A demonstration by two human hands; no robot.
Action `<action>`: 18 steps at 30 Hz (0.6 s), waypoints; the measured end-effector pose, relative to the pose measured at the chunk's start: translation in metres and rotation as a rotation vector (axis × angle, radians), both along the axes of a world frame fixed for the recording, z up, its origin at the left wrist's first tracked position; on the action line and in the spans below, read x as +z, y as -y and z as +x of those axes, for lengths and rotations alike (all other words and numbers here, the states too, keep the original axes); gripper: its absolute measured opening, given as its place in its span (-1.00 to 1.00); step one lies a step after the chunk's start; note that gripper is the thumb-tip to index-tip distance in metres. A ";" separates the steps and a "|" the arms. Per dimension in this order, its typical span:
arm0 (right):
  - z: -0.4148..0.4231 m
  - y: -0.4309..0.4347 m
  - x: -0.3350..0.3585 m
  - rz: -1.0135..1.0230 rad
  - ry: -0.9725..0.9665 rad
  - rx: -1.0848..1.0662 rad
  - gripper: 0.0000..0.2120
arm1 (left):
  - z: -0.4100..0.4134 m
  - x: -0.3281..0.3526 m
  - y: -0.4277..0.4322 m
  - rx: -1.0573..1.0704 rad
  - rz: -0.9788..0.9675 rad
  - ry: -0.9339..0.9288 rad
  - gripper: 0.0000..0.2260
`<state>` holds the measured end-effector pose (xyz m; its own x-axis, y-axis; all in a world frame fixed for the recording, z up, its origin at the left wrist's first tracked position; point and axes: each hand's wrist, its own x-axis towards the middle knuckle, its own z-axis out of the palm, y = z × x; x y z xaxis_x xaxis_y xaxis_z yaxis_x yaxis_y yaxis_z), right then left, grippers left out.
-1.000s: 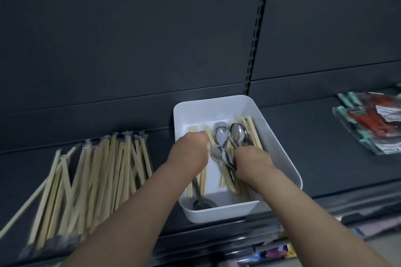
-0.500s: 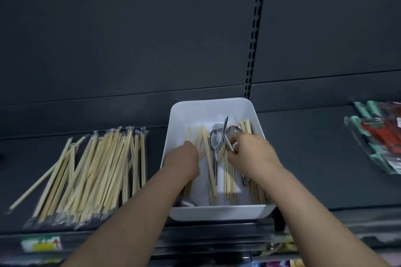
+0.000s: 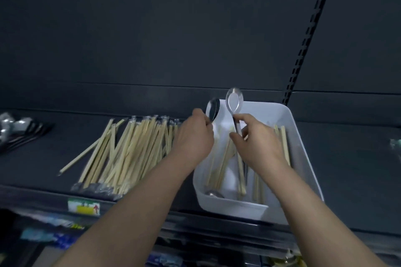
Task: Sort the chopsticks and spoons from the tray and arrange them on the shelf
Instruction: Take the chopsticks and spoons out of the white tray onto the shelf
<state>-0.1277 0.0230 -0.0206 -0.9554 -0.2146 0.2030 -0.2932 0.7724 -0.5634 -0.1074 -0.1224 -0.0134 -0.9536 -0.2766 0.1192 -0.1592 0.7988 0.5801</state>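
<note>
A white tray (image 3: 303, 154) sits on the dark shelf (image 3: 43, 154) at the right. Inside it lie several wooden chopsticks (image 3: 223, 162) and one more spoon (image 3: 213, 193) near the front. My left hand (image 3: 193, 138) holds a metal spoon (image 3: 213, 109) by its handle, bowl up, above the tray's left rim. My right hand (image 3: 253, 141) pinches the handle of a second spoon (image 3: 234, 99), bowl raised over the tray's far edge. A spread of wrapped chopsticks (image 3: 125, 151) lies on the shelf left of the tray.
Several spoons (image 3: 19, 130) lie grouped at the far left of the shelf. A slotted upright (image 3: 303, 34) runs up the dark back panel behind the tray. A price label (image 3: 83, 207) is on the shelf's front edge, with packaged goods on the shelf below.
Both hands have risen out of the tray, each lifting a spoon. The view has swung left, so the tray now lies to the right and the spoon group has come into sight.
</note>
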 end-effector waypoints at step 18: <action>0.109 0.386 -0.026 0.108 0.287 0.490 -0.71 | 0.181 -0.035 0.382 0.506 0.234 0.124 -0.75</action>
